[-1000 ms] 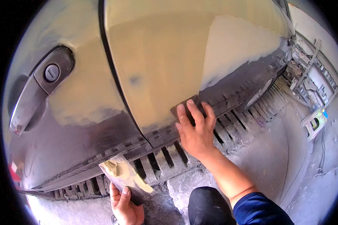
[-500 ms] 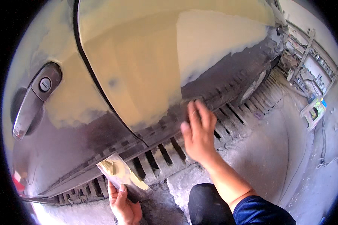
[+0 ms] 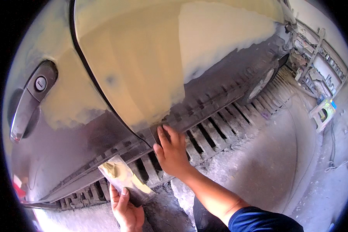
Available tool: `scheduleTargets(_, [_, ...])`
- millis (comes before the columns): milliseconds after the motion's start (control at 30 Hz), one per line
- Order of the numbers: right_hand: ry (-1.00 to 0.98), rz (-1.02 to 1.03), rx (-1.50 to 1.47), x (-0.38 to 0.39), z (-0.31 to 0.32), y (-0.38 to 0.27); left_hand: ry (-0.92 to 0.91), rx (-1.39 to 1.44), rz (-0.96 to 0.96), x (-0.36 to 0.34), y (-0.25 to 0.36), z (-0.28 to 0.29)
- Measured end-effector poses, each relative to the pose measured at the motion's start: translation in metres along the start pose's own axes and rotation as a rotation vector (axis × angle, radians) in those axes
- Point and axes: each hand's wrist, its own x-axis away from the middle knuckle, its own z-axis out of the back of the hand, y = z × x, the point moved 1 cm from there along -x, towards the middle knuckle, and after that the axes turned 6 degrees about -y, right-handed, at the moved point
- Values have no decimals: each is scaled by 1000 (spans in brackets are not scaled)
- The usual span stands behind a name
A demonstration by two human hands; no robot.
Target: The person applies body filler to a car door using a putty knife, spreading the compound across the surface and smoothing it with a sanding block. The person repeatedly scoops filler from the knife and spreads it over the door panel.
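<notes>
My left hand [image 3: 127, 208] grips a flat, clear-looking plate [image 3: 137, 195] from below. On the plate lies pale yellow body filler [image 3: 121, 171]. Held in my right hand [image 3: 173, 154] is a thin dark filler spreader [image 3: 155, 133], mostly covered by the fingers. It rests against the lower part of a car's door panel [image 3: 135, 69], close to the seam with the neighbouring panel. Tan filler coats much of that panel, with a paler patch [image 3: 216, 36] at upper right. Bare dark paint [image 3: 232, 77] shows along its bottom.
A car door handle with a keyhole [image 3: 40, 83] sticks out at left. Beneath the car runs a slotted floor grate [image 3: 216, 135]. A wheel [image 3: 261, 85] stands farther right, then a small pale stool [image 3: 323, 114], a loose cable [image 3: 338, 165] and a shelf rack [image 3: 317, 58].
My right hand has moved left and slightly down along the panel's lower edge, up to near the seam. My left hand and its plate have hardly moved.
</notes>
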Motion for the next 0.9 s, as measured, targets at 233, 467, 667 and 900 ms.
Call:
scheduleTargets(233, [-556, 208, -1164, 60, 73, -42, -24, 64, 13, 3, -8, 0])
scheduleTargets(467, [-424, -233, -1147, 98, 57, 18, -16, 33, -104, -3, -2, 5])
scheduleTargets(667, [-602, -357, -1608, 98, 79, 6, -90, 66, -251, 6, -12, 5])
scheduleTargets(900, [-596, -264, -1352, 85, 59, -10, -430, -137, -212, 19, -19, 14])
